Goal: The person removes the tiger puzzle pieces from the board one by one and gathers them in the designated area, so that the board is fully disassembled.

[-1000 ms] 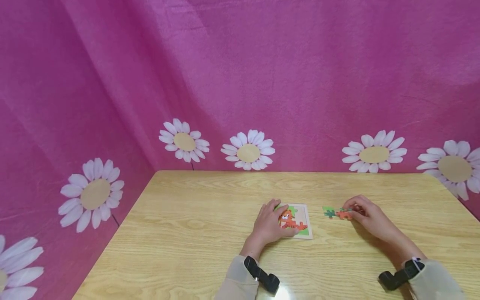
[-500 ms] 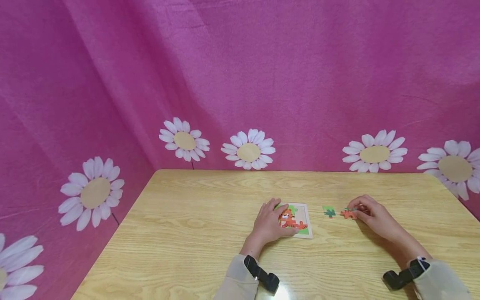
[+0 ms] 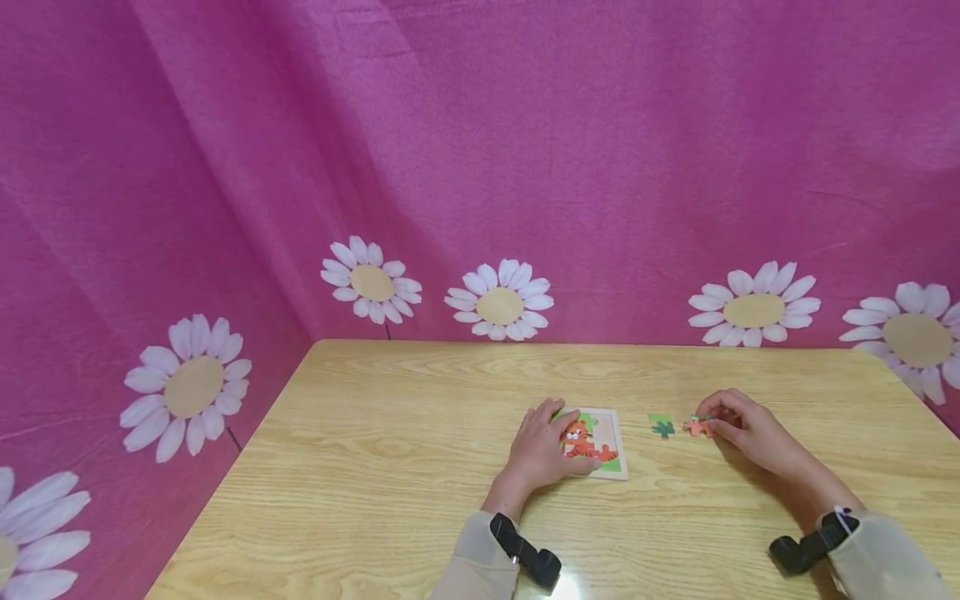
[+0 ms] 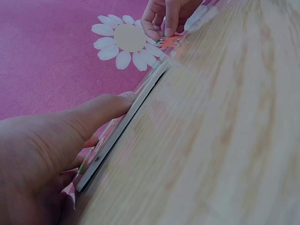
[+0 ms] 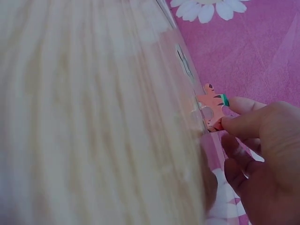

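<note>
A small square jigsaw puzzle tray [image 3: 621,458] with a pale rim lies on the table, partly filled with orange tiger and green pieces; bare tray shows at its upper right. My left hand [image 3: 536,446] holds the tray's left side, thumb along the near edge [image 4: 129,119] and fingers over the far left part, hiding that side. To the right, my right hand [image 3: 746,429] pinches an orange striped puzzle piece [image 5: 213,110] with a green corner between thumb and index finger, tilted up at the tabletop. A green puzzle piece [image 3: 662,427] lies between tray and right hand.
The wooden table [image 3: 405,450] reaches back to a pink cloth [image 3: 600,167] printed with white daisies, which also hangs at the left. Black camera bands [image 3: 525,550] are strapped on both wrists.
My right hand has drawn the orange piece rightward, away from the green piece, and turned and tilted it. The left hand and the tray have stayed in place.
</note>
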### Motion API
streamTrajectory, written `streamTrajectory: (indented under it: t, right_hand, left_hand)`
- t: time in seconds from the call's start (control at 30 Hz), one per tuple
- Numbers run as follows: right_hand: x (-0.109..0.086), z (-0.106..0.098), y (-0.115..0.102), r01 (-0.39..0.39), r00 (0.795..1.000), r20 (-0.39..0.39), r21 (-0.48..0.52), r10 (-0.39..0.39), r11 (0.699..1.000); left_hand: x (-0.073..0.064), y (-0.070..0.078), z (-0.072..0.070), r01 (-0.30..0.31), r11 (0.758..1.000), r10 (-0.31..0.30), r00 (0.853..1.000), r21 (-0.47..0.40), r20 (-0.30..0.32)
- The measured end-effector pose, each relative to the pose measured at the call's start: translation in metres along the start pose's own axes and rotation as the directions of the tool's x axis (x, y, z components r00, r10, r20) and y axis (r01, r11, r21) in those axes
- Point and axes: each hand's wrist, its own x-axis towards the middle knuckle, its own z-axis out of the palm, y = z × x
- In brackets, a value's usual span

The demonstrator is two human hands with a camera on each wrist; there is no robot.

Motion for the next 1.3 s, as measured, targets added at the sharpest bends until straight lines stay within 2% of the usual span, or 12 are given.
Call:
streamTrajectory:
  t: [0.17, 0.53, 0.93, 1.1, 1.3]
  right_hand:
    - [0.002, -0.002, 0.006, 0.0, 0.999, 0.044, 0.045, -0.002, 0.999]
    - [0.007, -0.004, 0.013, -0.055, 0.991, 0.124, 0.054, 0.048, 0.997]
    - [0.008, -0.006, 0.016, -0.037, 0.983, 0.183, 0.078, 0.022, 0.996]
    - [0.009, -0.006, 0.017, -0.016, 0.985, 0.172, 0.08, 0.002, 0.997]
    - [0.008, -0.004, 0.01, -0.051, 0.989, 0.144, 0.077, 0.039, 0.996]
  left_hand:
    - [0.0, -0.001, 0.001, -0.005, 1.0, 0.005, 1.0, 0.008, -0.005]
    - [-0.001, -0.001, 0.003, 0.006, 1.0, -0.006, 1.0, 0.011, -0.003]
    - [0.0, 0.0, 0.001, 0.003, 1.0, -0.003, 1.0, 0.001, -0.002]
    - [0.0, 0.001, 0.0, 0.007, 1.0, -0.007, 1.0, -0.003, 0.006]
    - [-0.001, 0.0, -0.003, -0.005, 1.0, 0.005, 1.0, 0.012, 0.015]
